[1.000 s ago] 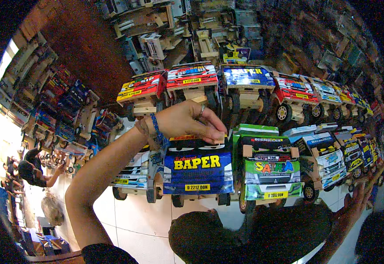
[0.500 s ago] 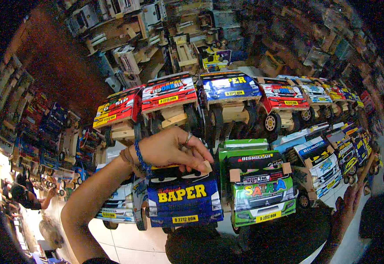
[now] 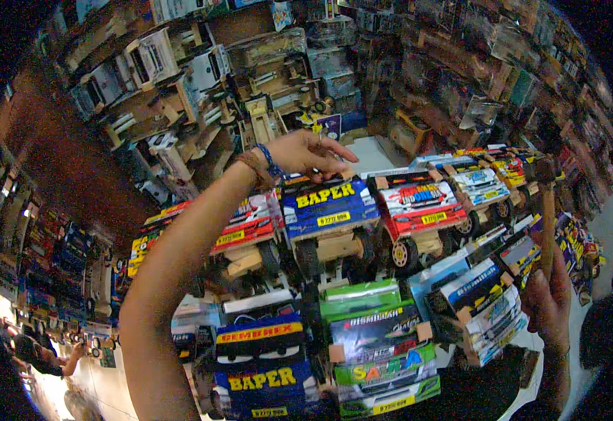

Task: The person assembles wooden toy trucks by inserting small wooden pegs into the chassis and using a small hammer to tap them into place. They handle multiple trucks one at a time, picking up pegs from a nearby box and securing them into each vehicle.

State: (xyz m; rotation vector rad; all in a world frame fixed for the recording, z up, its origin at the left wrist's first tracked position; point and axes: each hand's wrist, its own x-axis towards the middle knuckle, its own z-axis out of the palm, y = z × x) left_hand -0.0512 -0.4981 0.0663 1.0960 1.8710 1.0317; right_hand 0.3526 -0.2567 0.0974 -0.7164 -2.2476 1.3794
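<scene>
My left hand point(image 3: 308, 157) reaches over the back row of toy trucks. Thumb and fingers pinch a small wooden block point(image 3: 346, 173) at the upper right corner of a blue toy truck's front point(image 3: 329, 205). In my right hand point(image 3: 549, 303), raised on the right, is a hammer point(image 3: 548, 228) with a wooden handle, its dark head up by the far right trucks. Nearer me stand another blue toy truck point(image 3: 264, 375) and a green toy truck point(image 3: 383, 358), the green one with small wooden blocks at both sides. A red and white toy truck point(image 3: 420, 203) sits right of the held block.
More toy trucks stand to the right, among them a white and blue one point(image 3: 485, 309). Stacked unfinished wooden truck bodies point(image 3: 187, 105) fill the back. At the far left, another person's arm point(image 3: 73, 359) shows near more trucks.
My left hand has moved from the front blue truck to the blue truck in the back row, still pinching a block. My right hand has raised the hammer. The view has shifted.
</scene>
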